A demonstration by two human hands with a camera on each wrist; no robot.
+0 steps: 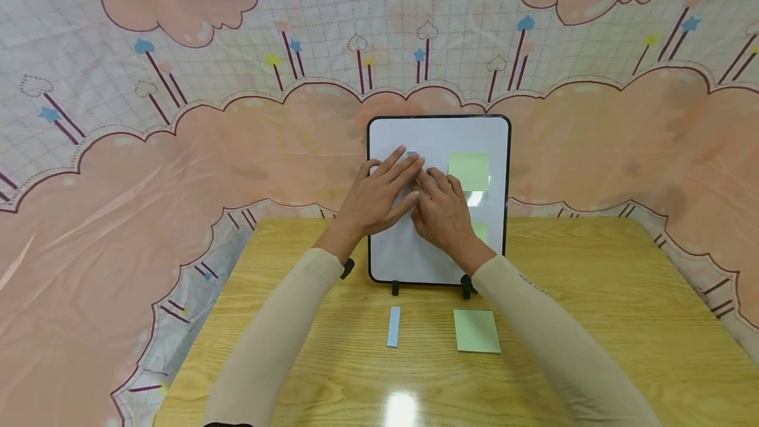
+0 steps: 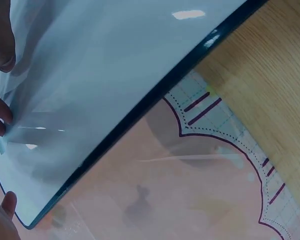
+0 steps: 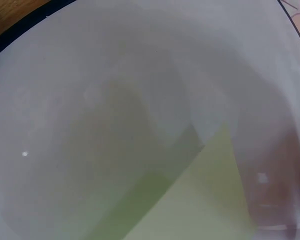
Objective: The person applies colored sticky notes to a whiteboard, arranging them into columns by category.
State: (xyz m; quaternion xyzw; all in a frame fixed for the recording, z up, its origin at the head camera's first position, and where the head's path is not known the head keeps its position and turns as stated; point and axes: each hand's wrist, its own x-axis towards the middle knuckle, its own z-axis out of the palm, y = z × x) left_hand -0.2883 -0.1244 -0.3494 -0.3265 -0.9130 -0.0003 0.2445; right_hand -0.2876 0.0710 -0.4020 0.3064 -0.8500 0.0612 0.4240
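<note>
A whiteboard (image 1: 427, 134) with a black rim stands upright on the table. My left hand (image 1: 379, 196) lies against its upper left part, fingers fairly straight and spread, touching a small blue strip (image 1: 412, 153) that is mostly covered. Close beside it, my right hand (image 1: 445, 209) is at the board with bent fingers; its fingertips are partly hidden, so I cannot tell whether they pinch the strip. To the right, a green sticky note (image 1: 468, 171) is on the board, and another green note (image 1: 481, 232) lower down is partly behind the right hand. The right wrist view shows green paper (image 3: 190, 200).
On the wooden table (image 1: 332, 361), in front of the board, lie a blue strip (image 1: 393, 327) and a green sticky note or pad (image 1: 477, 331). Black feet (image 1: 395, 288) support the board. Behind it hangs a patterned curtain (image 1: 284, 150).
</note>
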